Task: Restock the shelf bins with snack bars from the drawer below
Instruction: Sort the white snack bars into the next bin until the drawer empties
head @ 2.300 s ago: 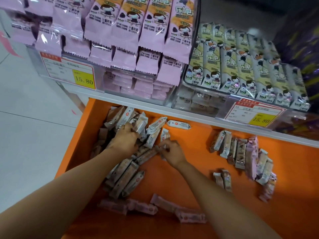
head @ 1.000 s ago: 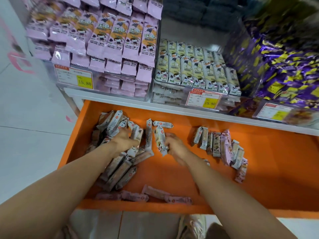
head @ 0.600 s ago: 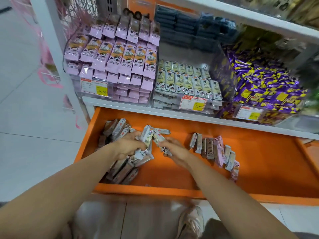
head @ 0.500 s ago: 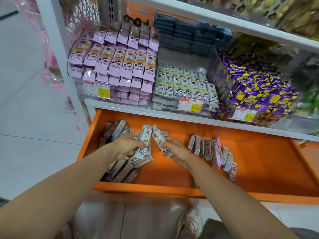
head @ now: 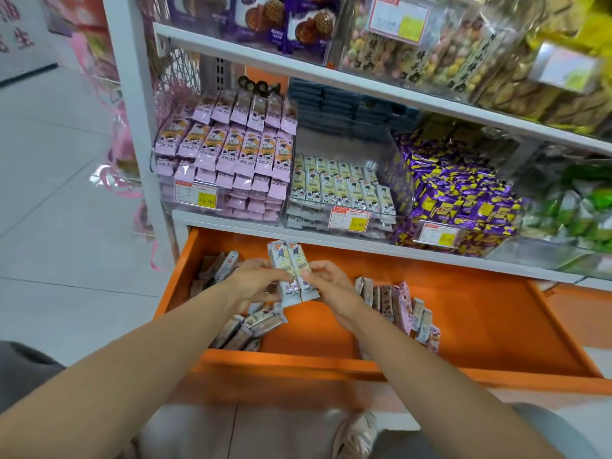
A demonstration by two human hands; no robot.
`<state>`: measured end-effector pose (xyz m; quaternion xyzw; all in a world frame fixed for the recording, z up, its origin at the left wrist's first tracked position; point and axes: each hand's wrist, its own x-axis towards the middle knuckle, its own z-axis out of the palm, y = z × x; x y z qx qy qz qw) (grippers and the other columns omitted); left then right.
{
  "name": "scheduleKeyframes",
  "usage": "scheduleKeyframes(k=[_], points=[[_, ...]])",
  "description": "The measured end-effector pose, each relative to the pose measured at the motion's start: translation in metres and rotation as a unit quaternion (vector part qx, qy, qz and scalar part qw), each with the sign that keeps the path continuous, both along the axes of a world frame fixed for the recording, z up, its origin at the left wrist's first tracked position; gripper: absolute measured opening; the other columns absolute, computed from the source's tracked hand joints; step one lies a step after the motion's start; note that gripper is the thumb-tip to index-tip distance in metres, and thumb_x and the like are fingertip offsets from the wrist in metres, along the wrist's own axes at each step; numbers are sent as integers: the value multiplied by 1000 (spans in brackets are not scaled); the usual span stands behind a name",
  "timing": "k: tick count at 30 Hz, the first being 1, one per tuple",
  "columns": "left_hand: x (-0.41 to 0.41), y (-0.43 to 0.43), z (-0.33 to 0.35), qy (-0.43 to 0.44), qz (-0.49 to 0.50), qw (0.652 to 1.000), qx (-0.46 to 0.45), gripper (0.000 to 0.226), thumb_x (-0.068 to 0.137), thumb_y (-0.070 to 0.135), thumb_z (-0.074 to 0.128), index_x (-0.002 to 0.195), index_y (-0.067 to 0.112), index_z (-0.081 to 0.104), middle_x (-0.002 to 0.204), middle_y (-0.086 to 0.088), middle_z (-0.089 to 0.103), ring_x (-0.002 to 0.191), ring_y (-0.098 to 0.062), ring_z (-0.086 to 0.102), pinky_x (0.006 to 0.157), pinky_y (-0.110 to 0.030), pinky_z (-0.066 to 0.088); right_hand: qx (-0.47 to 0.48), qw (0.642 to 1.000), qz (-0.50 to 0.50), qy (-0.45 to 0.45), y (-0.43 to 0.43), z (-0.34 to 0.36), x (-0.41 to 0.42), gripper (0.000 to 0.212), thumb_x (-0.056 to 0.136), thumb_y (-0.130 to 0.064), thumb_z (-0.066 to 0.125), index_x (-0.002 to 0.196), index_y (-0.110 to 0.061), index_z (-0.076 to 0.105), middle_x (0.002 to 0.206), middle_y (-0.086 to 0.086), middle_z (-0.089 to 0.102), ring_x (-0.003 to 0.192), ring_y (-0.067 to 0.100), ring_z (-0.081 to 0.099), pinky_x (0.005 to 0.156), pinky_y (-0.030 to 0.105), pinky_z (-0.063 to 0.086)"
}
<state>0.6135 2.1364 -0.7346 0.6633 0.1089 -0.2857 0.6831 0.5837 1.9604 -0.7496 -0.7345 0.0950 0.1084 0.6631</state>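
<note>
Holding two snack bars [head: 291, 271] upright just above the orange drawer [head: 298, 362], left hand [head: 253, 284] and right hand [head: 332, 288] each in closed grip pinching the pair's sides, loose bars [head: 399, 306] inside the drawer, shelf bins [head: 299, 223] above it.

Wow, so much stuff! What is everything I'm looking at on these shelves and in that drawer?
drawer: one, orange, open under the shelf
held bars: at least two, pale, upright above the drawer
loose bars: many, pale and brownish, drawer's left
row of bars: many, pale and pink, drawer's middle
pink packets: many, pink, shelf's left
cream packets: many, cream, shelf's middle
purple sweets: many, purple and yellow, shelf's right
shoe: one, light, bottom of view
left hand: one, gripping the held bars
right hand: one, pinching the held bars
</note>
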Motion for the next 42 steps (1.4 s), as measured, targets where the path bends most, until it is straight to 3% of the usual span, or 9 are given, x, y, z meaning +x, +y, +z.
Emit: scheduleKeyframes(k=[4,10,15,22,26,29,32,36,42], points=[[-8,-7,9,1,-7,1000,-19,31,83,11,76,111,6,62,103,-11,74,97,-26,71,81,-43,60,-40,999,17,-31,0,14,-11,27,93,-20,64,116,-8,59,112,7,63,101,15,59,72,12,46],[-12,-19,23,14,47,998,-42,26,82,12,77,105,8,65,89,-9,74,71,-18,71,52,-30,57,-99,991,23,-85,-3,29,-19,30,90,-26,68,118,-20,61,125,4,55,115,16,54,83,15,46],[-7,-29,42,32,81,995,-41,35,75,13,83,103,4,64,95,-14,71,77,-25,67,45,-27,53,-223,961,49,-158,-1,42,-29,74,76,-42,79,140,-26,44,126,-5,40,124,9,36,103,22,31],[-2,-36,79,5,29,997,-70,40,80,16,79,109,1,55,89,-12,62,68,-21,63,53,-33,59,-304,912,-64,-270,4,60,-22,59,77,-31,75,131,-24,50,121,-8,48,118,8,43,97,26,39],[4,-28,112,-155,-79,984,39,35,97,37,56,106,4,62,94,-11,70,83,-24,70,74,-38,61,-286,909,-133,-272,1,88,-4,53,77,-29,73,126,-21,55,118,-6,52,109,6,47,84,11,35],[24,-11,124,-431,-49,852,294,35,99,41,45,95,12,65,86,-4,69,79,-23,66,67,-36,55,-274,911,-171,-257,-4,112,17,52,81,-23,72,129,-19,54,122,-5,50,110,5,45,85,12,37],[55,12,120,-584,-31,703,405,50,92,48,33,107,14,67,106,-6,63,101,-25,57,85,-41,46,-293,907,-198,-230,-6,129,45,54,82,-27,71,132,-16,53,128,-1,50,115,12,47,92,23,38],[87,29,101,-570,-110,640,503,69,89,53,17,140,21,52,151,-7,41,142,-30,32,117,-51,19,-320,900,-226,-190,-7,135,95,58,80,-36,71,130,-14,55,131,5,53,120,22,51,97,35,43],[109,42,68,-639,-87,597,478,50,101,41,25,139,25,54,143,-3,51,135,-26,42,117,-53,17,-391,888,-211,-117,-4,128,178,64,76,-54,68,127,-19,54,125,9,59,113,31,56,97,41,46]])
